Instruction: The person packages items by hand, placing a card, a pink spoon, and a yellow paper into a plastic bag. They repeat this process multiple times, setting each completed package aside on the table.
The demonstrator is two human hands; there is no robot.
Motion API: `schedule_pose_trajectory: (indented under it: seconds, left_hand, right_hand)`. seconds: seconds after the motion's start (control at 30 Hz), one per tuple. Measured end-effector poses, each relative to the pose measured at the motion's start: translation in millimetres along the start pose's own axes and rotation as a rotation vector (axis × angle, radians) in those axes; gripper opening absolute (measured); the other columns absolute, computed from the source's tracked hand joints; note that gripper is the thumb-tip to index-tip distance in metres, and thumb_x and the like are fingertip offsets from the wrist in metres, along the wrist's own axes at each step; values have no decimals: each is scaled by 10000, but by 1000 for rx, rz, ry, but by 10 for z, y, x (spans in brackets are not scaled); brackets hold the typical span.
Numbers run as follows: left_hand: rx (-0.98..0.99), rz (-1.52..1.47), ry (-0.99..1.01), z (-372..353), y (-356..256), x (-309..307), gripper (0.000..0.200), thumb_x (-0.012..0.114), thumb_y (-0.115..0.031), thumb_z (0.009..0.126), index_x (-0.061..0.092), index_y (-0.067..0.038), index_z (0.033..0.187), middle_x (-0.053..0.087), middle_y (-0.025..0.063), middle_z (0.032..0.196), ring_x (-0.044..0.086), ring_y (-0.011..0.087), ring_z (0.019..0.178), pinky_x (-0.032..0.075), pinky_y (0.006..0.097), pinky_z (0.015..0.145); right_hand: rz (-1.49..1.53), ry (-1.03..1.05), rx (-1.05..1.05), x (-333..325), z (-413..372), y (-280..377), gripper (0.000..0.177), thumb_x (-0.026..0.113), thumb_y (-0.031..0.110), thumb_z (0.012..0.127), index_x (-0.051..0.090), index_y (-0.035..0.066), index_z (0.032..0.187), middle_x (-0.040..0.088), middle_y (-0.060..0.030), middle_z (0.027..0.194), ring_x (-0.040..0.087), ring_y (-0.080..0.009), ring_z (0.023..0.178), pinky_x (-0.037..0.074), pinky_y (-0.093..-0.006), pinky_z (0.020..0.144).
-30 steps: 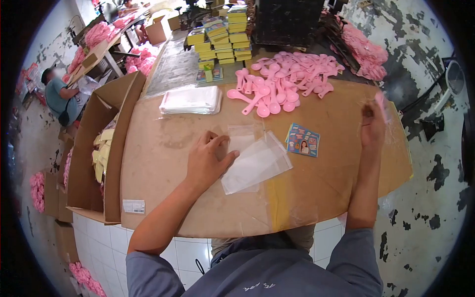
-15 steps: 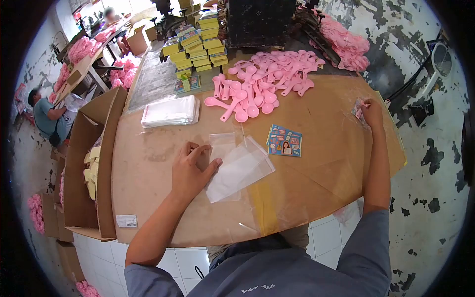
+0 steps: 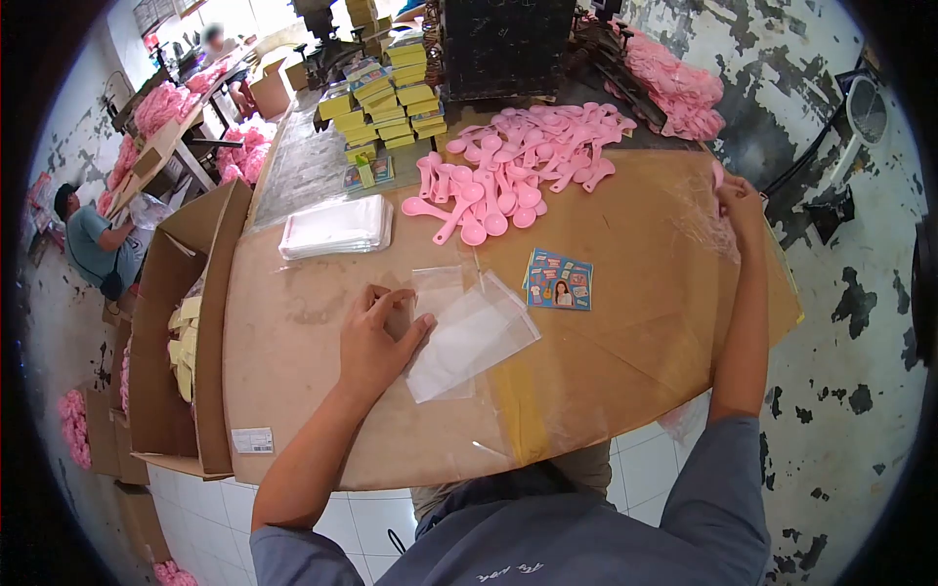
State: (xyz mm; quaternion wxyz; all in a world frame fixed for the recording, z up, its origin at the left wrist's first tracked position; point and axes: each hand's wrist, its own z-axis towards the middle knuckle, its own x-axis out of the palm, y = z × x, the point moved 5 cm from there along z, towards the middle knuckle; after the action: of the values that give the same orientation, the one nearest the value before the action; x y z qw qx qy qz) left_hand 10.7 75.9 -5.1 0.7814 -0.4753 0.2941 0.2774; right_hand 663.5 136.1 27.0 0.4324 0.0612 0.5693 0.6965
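My left hand (image 3: 376, 337) rests on the cardboard-covered tabletop, fingers bent and apart, the thumb at the edge of some flat clear plastic bags (image 3: 469, 342). It holds nothing. Out at the table's right edge, my right hand (image 3: 745, 207) is closed on a crinkled clear plastic packet (image 3: 711, 227); a bit of pink shows by the fingertips, and the rest is hidden. Between the hands lies a small stack of blue printed cards (image 3: 560, 280). Beyond the cards is a heap of pink measuring spoons (image 3: 498, 190).
A stack of clear bags (image 3: 337, 227) lies at the left. Yellow-edged card bundles (image 3: 391, 103) are piled behind it. An open cardboard box (image 3: 220, 342) flanks the table, with pale yellow pieces (image 3: 184, 342) inside. Another person (image 3: 103, 239) sits at far left.
My right hand has shifted slightly up and right at the table edge; the printed part of its packet is now hidden and more crinkled plastic shows. My left hand stays put.
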Motion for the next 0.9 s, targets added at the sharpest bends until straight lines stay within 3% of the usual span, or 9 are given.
schedule_pose_trajectory:
  seconds: [0.1, 0.2, 0.27, 0.47, 0.5, 0.63, 0.73, 0.83, 0.9]
  left_hand:
    - [-33, -18, 0, -16, -5, 8, 388, 815, -236, 817, 726, -62, 1152, 629, 109, 982, 629, 237, 794, 517, 355, 709]
    - [-65, -58, -7, 17, 10, -12, 409, 806, -205, 823, 703, -55, 1189, 628, 104, 1001, 613, 220, 777, 506, 349, 698]
    - [-160, -117, 29, -6, -24, -37, 426, 805, -184, 824, 688, -49, 1211, 630, 103, 1029, 606, 214, 803, 503, 347, 712]
    - [154, -171, -50, -5, -328, -89, 484, 796, -139, 840, 636, -51, 1288, 607, 144, 1225, 604, 252, 1023, 510, 366, 864]
    - [252, -176, -63, -2, -391, -81, 529, 809, -104, 811, 620, -17, 1297, 603, 195, 1270, 620, 345, 1125, 513, 426, 958]
    - [413, -170, -75, -9, -855, -174, 627, 806, -109, 817, 560, -31, 1388, 586, 190, 1356, 599, 361, 1200, 492, 464, 993]
    - [537, -86, 77, -91, -865, -105, 531, 805, -78, 817, 616, -32, 1311, 626, 166, 1316, 620, 327, 1200, 496, 440, 1002]
    - [492, -242, 73, -111, -712, -200, 467, 817, -41, 804, 631, -25, 1232, 715, 122, 1095, 701, 274, 991, 544, 370, 890]
    - [290, -398, 52, -106, -478, -271, 413, 802, -50, 838, 627, -22, 1211, 725, 109, 1038, 709, 230, 919, 550, 338, 831]
  right_hand:
    - [-55, 222, 145, 35, -182, 128, 342, 687, 167, 897, 652, 55, 1219, 676, -4, 918, 591, -88, 731, 477, -276, 651]
    - [185, 342, 177, 225, -402, 361, 321, 679, 139, 909, 647, 19, 1206, 691, -50, 966, 635, -122, 797, 514, -273, 691]
    - [346, 524, 180, 439, -639, 627, 366, 626, 194, 971, 606, 23, 1294, 673, -53, 1126, 646, -145, 988, 529, -300, 835]
    - [938, 1124, 306, 1250, -1486, 1231, 496, 555, 271, 1003, 515, -2, 1416, 631, -72, 1270, 642, -179, 1114, 525, -352, 952]
    - [979, 1138, 392, 1387, -1699, 1375, 514, 562, 265, 995, 508, -9, 1426, 634, -77, 1268, 644, -177, 1120, 527, -350, 950]
    - [647, 1482, 342, 1848, -2415, 1746, 482, 609, 221, 955, 552, 8, 1384, 645, -79, 1225, 642, -139, 1057, 520, -298, 908]
    - [479, 1675, 163, 2025, -2868, 1983, 423, 608, 194, 956, 592, 32, 1346, 652, -80, 1201, 636, -122, 1008, 511, -284, 857]
    - [406, 1517, 46, 2080, -2866, 2047, 369, 608, 198, 965, 628, 38, 1296, 656, -64, 1164, 619, -111, 1014, 494, -270, 834]
    - [219, 1161, -187, 2076, -2453, 1896, 305, 596, 216, 981, 667, 24, 1206, 676, -83, 1129, 628, -166, 1053, 469, -325, 935]
